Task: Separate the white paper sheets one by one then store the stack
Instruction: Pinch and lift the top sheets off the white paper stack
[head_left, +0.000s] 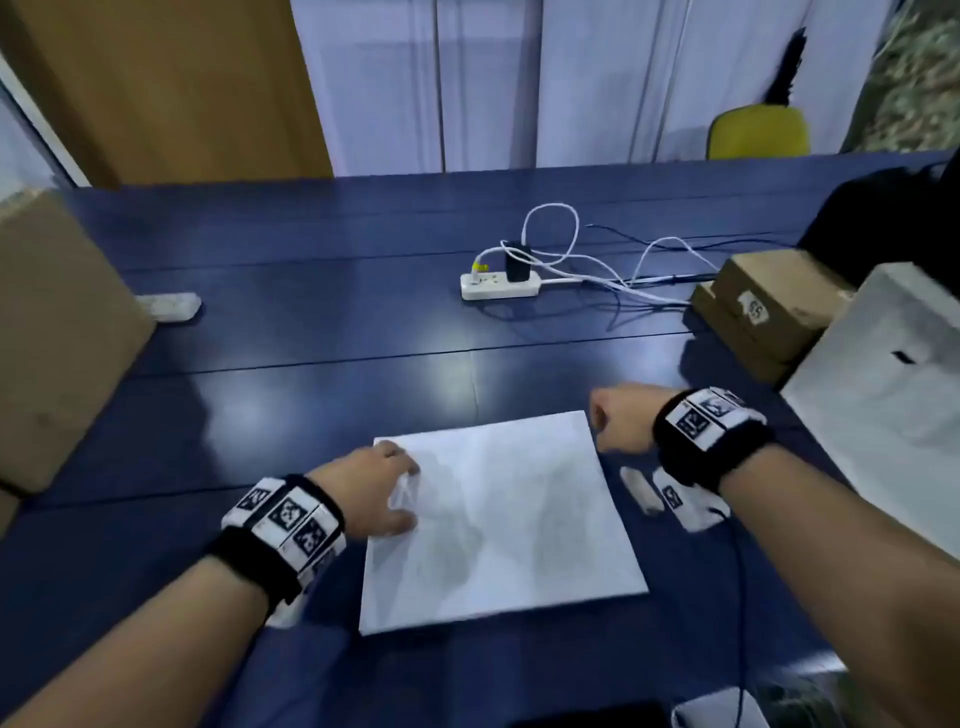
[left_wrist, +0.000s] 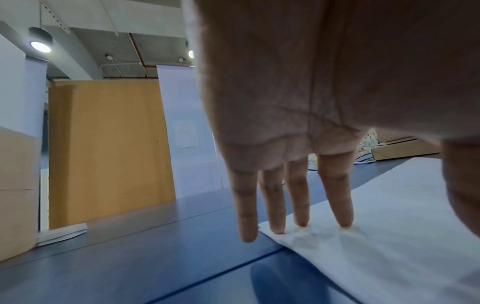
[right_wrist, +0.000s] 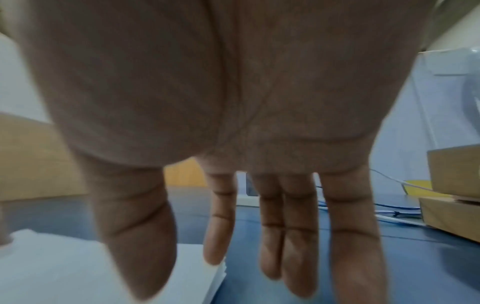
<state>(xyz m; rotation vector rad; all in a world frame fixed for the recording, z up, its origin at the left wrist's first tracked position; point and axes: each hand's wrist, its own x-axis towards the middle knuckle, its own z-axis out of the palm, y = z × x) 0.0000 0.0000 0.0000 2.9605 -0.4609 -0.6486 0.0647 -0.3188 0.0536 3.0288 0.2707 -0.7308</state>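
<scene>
White paper stack (head_left: 511, 519) lay flat on blue table (head_left: 291, 332), long axis running away from person, centred between both arms. Left hand (head_left: 371, 491) rested on stack's far-left corner, fingers (left_wrist: 301, 197) straight, slightly spread, tips pressing top sheet. Right hand (head_left: 621, 423) hovered just off far-right corner, fingers straight and relaxed, holding nothing. Judgement: left hand already in contact, so nearer; the stack lay leftward and toward the person from right hand. No sheet yet lifted.
</scene>
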